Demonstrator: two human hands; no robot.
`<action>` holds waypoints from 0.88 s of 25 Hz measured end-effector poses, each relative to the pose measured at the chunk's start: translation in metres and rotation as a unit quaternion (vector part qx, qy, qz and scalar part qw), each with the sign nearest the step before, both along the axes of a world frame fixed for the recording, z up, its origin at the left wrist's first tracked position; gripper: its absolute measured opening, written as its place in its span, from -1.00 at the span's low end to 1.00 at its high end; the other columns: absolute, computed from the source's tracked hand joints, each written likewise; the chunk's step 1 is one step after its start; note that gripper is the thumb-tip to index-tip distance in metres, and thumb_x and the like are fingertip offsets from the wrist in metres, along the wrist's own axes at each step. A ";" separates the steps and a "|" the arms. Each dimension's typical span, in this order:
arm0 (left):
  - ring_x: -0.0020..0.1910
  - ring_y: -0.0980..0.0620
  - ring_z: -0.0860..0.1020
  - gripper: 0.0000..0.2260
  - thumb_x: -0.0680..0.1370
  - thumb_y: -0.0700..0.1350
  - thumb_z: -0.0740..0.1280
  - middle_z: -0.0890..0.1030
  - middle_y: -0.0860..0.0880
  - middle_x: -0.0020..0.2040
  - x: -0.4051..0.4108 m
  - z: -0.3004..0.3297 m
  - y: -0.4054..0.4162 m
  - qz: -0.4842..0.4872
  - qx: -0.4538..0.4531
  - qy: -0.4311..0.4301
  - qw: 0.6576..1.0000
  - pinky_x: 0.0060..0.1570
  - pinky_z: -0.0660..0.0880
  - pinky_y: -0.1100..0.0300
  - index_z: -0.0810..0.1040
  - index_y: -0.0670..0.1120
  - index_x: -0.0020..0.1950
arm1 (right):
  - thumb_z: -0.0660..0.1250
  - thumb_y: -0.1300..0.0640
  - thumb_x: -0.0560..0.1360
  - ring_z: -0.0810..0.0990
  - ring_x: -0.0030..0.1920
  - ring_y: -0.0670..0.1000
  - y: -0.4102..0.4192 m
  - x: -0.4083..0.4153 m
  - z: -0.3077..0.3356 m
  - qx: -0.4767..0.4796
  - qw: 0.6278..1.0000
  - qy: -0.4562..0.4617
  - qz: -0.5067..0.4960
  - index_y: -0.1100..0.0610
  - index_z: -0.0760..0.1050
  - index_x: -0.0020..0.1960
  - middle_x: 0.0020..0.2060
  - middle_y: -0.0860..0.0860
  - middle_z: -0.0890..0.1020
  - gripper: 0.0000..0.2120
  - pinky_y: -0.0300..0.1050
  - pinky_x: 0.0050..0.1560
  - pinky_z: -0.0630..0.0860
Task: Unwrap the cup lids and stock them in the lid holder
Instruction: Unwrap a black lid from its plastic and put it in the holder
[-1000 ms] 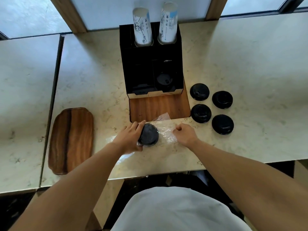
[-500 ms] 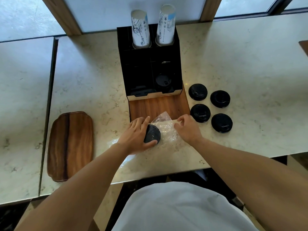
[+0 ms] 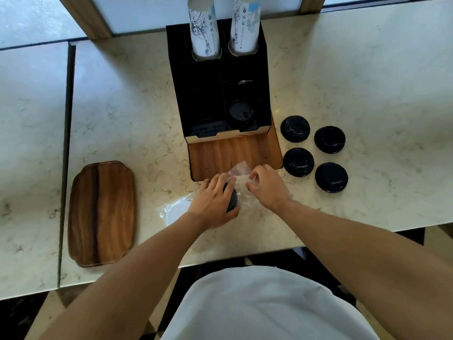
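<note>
Nearest, just in front of the lid holder (image 3: pixel 218 94), the left hand (image 3: pixel 213 202) curls round a black stack of lids (image 3: pixel 232 200) lying on its side, still partly inside the clear wrapper (image 3: pixel 241 185). The right hand (image 3: pixel 267 187), just right of it, pinches the loose plastic at the open end, fingers bent; how much film still covers the stack is hard to tell through the glare. Beside the holder's right flank, four loose black lids (image 3: pixel 313 153) lie flat on the counter (image 3: pixel 367 82), unwrapped but not yet stocked. In the holder's right front compartment sits one black lid (image 3: pixel 241 114), or perhaps a short pile. So the job looks early: unwrapping under way, most stocking left. At the holder's back stand two sleeves of paper cups (image 3: pixel 223 28).
</note>
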State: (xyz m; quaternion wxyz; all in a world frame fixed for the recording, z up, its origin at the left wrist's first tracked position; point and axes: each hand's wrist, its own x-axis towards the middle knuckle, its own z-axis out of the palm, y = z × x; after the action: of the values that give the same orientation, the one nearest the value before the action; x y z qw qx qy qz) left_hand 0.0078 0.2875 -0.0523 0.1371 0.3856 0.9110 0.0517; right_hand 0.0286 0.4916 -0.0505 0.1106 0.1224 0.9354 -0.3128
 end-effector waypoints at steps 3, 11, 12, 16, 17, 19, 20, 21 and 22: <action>0.34 -0.24 0.43 -0.34 0.59 0.29 0.10 0.44 -0.23 0.39 0.003 -0.001 0.002 0.005 -0.014 0.011 1.000 0.24 0.47 -0.19 0.29 -0.16 0.51 | 0.40 0.00 0.56 0.58 0.00 0.00 0.002 0.001 -0.003 0.003 1.000 -0.003 0.023 0.10 0.57 0.10 0.03 0.01 0.57 -0.80 -0.07 0.05 0.57; 0.26 -0.22 0.47 -0.39 0.58 0.26 0.15 0.49 -0.22 0.34 0.004 0.003 0.005 0.012 -0.034 0.020 0.999 0.19 0.47 -0.17 0.35 -0.14 0.46 | 0.33 0.00 0.60 0.54 -0.01 0.06 0.001 -0.001 -0.012 0.027 0.997 0.005 0.070 0.13 0.60 0.04 -0.04 0.07 0.58 -0.80 -0.01 0.04 0.54; 0.26 -0.22 0.47 -0.39 0.58 0.26 0.15 0.49 -0.21 0.33 0.004 0.003 0.005 0.013 -0.035 0.021 0.999 0.19 0.47 -0.17 0.36 -0.14 0.46 | 0.32 0.00 0.60 0.54 -0.03 0.06 0.001 -0.001 -0.012 0.027 0.997 0.005 0.071 0.13 0.60 0.02 -0.05 0.07 0.58 -0.80 -0.01 0.03 0.54; 0.25 -0.22 0.48 -0.39 0.57 0.26 0.16 0.50 -0.21 0.32 0.004 0.001 0.005 0.015 -0.027 0.021 0.999 0.19 0.47 -0.17 0.39 -0.15 0.45 | 0.32 0.02 0.59 0.56 -0.10 0.01 0.006 -0.003 -0.008 0.001 0.999 -0.007 0.032 0.11 0.60 -0.04 -0.09 0.01 0.56 -0.82 -0.06 -0.05 0.55; 0.26 -0.21 0.48 -0.39 0.57 0.27 0.15 0.50 -0.20 0.33 0.004 0.000 0.005 0.016 -0.024 0.020 0.999 0.20 0.47 -0.17 0.38 -0.14 0.45 | 0.33 0.02 0.59 0.56 -0.10 -0.01 0.010 -0.004 -0.007 -0.004 1.000 -0.009 0.011 0.09 0.60 -0.04 -0.08 -0.01 0.56 -0.84 -0.08 -0.05 0.55; 0.28 -0.20 0.46 -0.38 0.57 0.28 0.15 0.49 -0.18 0.35 0.004 -0.001 0.004 0.020 -0.020 0.017 0.999 0.23 0.46 -0.17 0.37 -0.12 0.47 | 0.35 0.03 0.59 0.57 -0.11 -0.02 0.019 -0.006 -0.005 -0.013 0.999 -0.014 -0.040 0.05 0.58 -0.08 -0.07 -0.03 0.56 -0.88 -0.09 -0.05 0.55; 0.29 -0.20 0.46 -0.38 0.57 0.29 0.15 0.48 -0.18 0.35 0.004 -0.002 0.004 0.022 -0.021 0.016 0.999 0.24 0.45 -0.17 0.36 -0.11 0.47 | 0.35 0.03 0.59 0.57 -0.11 -0.02 0.023 -0.008 -0.004 -0.016 0.997 -0.018 -0.068 0.03 0.56 -0.11 -0.07 -0.03 0.56 -0.87 -0.09 -0.06 0.55; 0.30 -0.19 0.45 -0.37 0.57 0.29 0.15 0.48 -0.17 0.36 0.004 -0.002 0.004 0.024 -0.022 0.014 0.999 0.25 0.45 -0.18 0.35 -0.10 0.48 | 0.35 0.04 0.59 0.57 -0.12 -0.02 0.028 -0.010 -0.003 -0.019 0.995 -0.024 -0.094 0.01 0.53 -0.15 -0.08 -0.03 0.56 -0.85 -0.09 -0.07 0.54; 0.30 -0.19 0.45 -0.37 0.57 0.30 0.14 0.47 -0.17 0.36 0.004 -0.002 0.004 0.026 -0.022 0.012 0.999 0.25 0.45 -0.18 0.34 -0.10 0.48 | 0.36 0.04 0.59 0.57 -0.13 -0.02 0.032 -0.012 -0.003 -0.020 0.993 -0.033 -0.114 -0.01 0.50 -0.19 -0.08 -0.03 0.57 -0.82 -0.10 -0.08 0.52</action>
State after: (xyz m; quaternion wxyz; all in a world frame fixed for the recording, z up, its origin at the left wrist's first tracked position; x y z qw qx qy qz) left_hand 0.0117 0.2913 -0.0541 0.1328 0.3596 0.9231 0.0303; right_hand 0.0168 0.5231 -0.0531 0.1069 0.2364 0.9047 -0.3379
